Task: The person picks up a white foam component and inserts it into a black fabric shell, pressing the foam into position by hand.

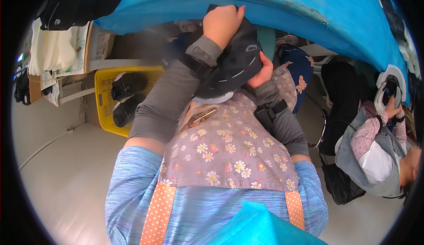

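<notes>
A black knit shoe upper (234, 70) with short light dashes and a small grey mark is held up in front of my apron, below the edge of the blue-covered table. My left hand (223, 25) is closed in a fist around its far end. At its right edge my right hand (262, 72) grips it, the thumb raised along the edge and the other fingers partly hidden behind. A pale rim (215, 98) shows under the upper's near end, close to the flowered apron (234, 143).
The blue-covered table (282, 4) spans the far side, with black pieces (81, 2) at its left. A yellow basket (100, 106) holds black shoes (129, 85). White sole-shaped pieces (55, 48) are at far left. On the right, a seated co-worker's hands (391, 109) hold a white-and-black shoe part (391, 88).
</notes>
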A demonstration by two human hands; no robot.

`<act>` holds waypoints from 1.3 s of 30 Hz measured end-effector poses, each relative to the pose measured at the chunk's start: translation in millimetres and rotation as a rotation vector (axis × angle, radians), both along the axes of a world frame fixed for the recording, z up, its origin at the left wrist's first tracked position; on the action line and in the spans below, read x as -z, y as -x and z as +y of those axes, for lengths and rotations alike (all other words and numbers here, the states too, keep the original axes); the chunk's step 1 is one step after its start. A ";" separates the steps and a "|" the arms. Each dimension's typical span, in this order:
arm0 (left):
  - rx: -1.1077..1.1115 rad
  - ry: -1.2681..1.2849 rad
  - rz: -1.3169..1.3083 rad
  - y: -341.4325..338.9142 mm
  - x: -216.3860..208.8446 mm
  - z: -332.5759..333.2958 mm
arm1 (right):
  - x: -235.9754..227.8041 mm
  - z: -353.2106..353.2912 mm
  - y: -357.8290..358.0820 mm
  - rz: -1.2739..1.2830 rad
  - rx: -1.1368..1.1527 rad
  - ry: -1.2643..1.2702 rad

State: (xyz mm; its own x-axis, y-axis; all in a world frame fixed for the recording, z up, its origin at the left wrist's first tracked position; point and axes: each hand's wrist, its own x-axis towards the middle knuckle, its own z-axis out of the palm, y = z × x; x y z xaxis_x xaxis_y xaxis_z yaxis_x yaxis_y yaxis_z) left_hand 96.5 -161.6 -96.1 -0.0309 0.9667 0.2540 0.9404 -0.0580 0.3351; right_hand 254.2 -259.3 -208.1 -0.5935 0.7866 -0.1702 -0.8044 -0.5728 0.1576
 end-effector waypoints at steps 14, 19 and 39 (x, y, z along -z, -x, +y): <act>0.162 0.034 -0.125 6.7 35.1 19.9 | 17.3 9.7 -7.0 0.100 -0.051 -0.052; 0.109 0.022 -0.130 7.2 20.3 7.0 | -10.6 6.9 -5.6 -0.272 -0.007 0.002; 0.332 -0.161 0.233 24.6 49.3 8.5 | -4.6 12.1 -13.4 -0.143 -0.105 -0.067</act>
